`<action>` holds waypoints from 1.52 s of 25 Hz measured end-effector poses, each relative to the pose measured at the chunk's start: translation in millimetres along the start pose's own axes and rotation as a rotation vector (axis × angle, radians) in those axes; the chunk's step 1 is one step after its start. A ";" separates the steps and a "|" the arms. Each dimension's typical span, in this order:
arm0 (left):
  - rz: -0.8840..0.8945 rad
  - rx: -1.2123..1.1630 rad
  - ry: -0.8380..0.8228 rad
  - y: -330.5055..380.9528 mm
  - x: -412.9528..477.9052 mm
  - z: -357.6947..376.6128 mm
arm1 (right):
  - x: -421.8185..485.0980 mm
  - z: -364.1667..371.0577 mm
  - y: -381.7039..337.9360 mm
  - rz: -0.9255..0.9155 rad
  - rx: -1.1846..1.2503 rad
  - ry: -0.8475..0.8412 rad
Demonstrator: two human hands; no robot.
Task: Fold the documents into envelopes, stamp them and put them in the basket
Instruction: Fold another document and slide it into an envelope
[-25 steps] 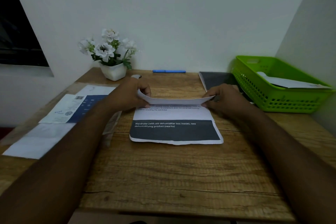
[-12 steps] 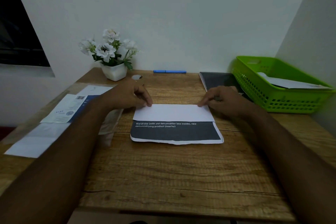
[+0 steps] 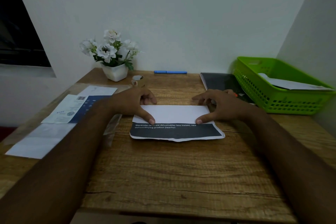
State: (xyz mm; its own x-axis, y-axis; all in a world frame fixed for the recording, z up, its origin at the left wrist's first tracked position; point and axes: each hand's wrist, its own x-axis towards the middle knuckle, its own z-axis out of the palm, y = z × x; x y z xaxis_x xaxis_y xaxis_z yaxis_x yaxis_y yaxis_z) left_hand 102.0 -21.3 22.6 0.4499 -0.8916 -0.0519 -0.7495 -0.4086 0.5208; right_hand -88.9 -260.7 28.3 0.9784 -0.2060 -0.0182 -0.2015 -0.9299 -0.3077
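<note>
- Document lay flat on the wooden worktop, at its middle, with the far part folded toward the person so that a plain white back faced up.
- Below the white flap a dark printed band stayed uncovered, carrying two lines of small white text that began with "Wardrobe" and spoke of a dehumidifier box; the near edge of the sheet showed a thin white margin and lay slightly wavy.
- Left hand rested on the left end of the flap, its thumb pressed on the flap's near corner and its fingers curled at the far fold; it gripped nothing, only pressed.
- Right hand mirrored it on the right end, thumb tip on the near corner of the flap, fingers spread loosely and bent over the far edge, pressing rather than grasping.
- Green basket stood at the right rear of the worktop, well apart from the document, with a white envelope lying inside it.
- Dark booklet lay just beside the basket, partly behind the right hand.
- Loose papers, one with a blue panel and a barcode, lay at the left, under the left forearm.
- White flowers in a pot and a blue pen sat along the back wall; a small object near the pot was too unclear to name.
</note>
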 end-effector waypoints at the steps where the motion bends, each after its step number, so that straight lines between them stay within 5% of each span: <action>1: -0.008 0.003 -0.010 0.8 -0.2 0.0 | -0.4 -0.5 -1.1 0.001 0.000 -0.009; 8: 0.000 -0.025 0.036 6.2 -3.3 -0.3 | -1.9 -0.5 -3.9 -0.003 -0.033 0.007; 16: 0.082 -0.021 0.292 7.2 -0.6 0.5 | -1.4 2.7 -2.2 -0.127 0.191 0.363; 21: 0.118 -0.056 0.367 8.5 -2.0 0.3 | -1.3 0.7 -1.6 -0.193 0.234 0.421; 38: 0.149 0.036 0.137 5.8 -3.4 -3.4 | -6.7 -5.2 -9.6 -0.135 0.158 0.089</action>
State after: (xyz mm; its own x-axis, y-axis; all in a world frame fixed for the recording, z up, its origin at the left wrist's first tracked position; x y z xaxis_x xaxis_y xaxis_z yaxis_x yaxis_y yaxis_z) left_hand 97.8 -20.0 28.7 0.3927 -0.9088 0.1412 -0.8286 -0.2830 0.4831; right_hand -93.7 -251.9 36.4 0.9866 -0.1155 0.1155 -0.0522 -0.8932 -0.4466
